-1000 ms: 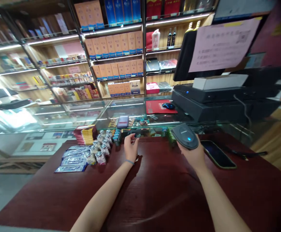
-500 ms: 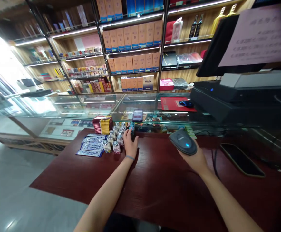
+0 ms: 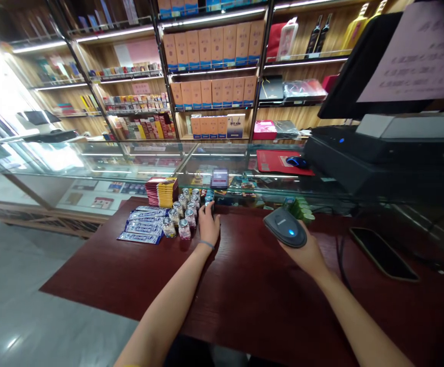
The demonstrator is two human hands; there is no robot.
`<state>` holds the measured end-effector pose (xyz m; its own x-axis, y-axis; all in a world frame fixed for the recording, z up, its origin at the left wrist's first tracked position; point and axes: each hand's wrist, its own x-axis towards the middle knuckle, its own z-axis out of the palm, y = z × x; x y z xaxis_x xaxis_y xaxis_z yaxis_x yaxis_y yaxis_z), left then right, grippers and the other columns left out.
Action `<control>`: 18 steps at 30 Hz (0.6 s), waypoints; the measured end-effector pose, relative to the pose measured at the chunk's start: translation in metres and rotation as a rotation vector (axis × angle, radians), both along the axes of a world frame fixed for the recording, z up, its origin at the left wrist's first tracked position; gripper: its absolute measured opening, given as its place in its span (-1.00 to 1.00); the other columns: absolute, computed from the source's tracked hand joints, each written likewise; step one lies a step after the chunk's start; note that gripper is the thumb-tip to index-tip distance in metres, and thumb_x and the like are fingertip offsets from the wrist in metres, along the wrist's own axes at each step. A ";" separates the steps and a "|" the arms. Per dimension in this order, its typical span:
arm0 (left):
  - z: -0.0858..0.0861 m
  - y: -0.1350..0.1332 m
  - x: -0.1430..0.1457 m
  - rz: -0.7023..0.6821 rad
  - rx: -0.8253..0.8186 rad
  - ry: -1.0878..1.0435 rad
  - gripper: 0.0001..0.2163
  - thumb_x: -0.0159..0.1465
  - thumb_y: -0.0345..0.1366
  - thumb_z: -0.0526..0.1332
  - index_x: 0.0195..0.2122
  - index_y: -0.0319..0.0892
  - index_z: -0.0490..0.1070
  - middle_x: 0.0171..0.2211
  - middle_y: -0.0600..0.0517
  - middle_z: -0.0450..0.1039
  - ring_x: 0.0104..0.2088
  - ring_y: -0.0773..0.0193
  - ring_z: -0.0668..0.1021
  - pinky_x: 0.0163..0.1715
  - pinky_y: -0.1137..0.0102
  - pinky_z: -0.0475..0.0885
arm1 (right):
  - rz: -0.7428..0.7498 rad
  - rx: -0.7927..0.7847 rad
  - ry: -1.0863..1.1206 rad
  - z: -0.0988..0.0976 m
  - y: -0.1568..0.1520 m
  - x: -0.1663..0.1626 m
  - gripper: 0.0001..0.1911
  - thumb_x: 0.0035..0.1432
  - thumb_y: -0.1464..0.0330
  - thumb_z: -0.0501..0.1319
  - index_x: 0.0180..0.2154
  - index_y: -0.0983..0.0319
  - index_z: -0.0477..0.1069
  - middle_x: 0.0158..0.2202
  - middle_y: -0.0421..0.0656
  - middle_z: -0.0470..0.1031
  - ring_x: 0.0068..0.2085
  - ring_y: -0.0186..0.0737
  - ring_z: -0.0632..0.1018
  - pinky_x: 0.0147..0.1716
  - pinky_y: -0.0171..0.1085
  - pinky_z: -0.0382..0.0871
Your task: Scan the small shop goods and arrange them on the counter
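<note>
My left hand (image 3: 209, 227) rests by a group of small lidded jars (image 3: 184, 229), its fingers stretched forward and the thumb apart. Just past its fingertips stands a small bluish item (image 3: 209, 197), partly hidden; whether the fingers touch it is hard to see. Wrapped round a dark barcode scanner (image 3: 285, 228), my right hand (image 3: 306, 255) holds it above the counter, a blue light lit on its top. To the left of the jars lie several blue-and-white long packets (image 3: 142, 225). Behind them stand stacked red and yellow packs (image 3: 161, 191).
The dark red wooden counter (image 3: 237, 285) meets a glass display case (image 3: 141, 160). At right are a phone (image 3: 384, 253), a green plant (image 3: 299, 209), a mouse (image 3: 296, 161) on a red mat (image 3: 271, 162), and a monitor (image 3: 359, 66). Shelves of boxes line the back.
The view has shifted slightly. My left hand stays beside the jars with its fingers a little lower over the bluish item. The scanner remains in my right hand, turned slightly.
</note>
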<state>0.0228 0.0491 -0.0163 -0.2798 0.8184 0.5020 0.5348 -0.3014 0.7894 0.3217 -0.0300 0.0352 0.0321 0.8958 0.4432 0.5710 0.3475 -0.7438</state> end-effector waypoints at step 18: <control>0.018 -0.007 -0.002 -0.462 -0.178 -0.841 -0.43 0.25 -0.08 0.39 0.26 0.02 0.29 0.09 -0.07 0.52 -0.05 0.14 0.60 -0.15 0.32 0.49 | -0.006 -0.026 -0.136 0.001 -0.002 0.000 -0.50 0.04 0.20 0.33 0.03 0.08 0.32 -0.26 -0.12 0.67 -0.21 0.04 0.71 -0.29 -0.20 0.51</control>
<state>0.0205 0.0418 0.0015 -0.1231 0.9819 0.1439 -0.3647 -0.1796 0.9137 0.3216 -0.0324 0.0366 -0.0219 0.9071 0.4203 0.6693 0.3256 -0.6678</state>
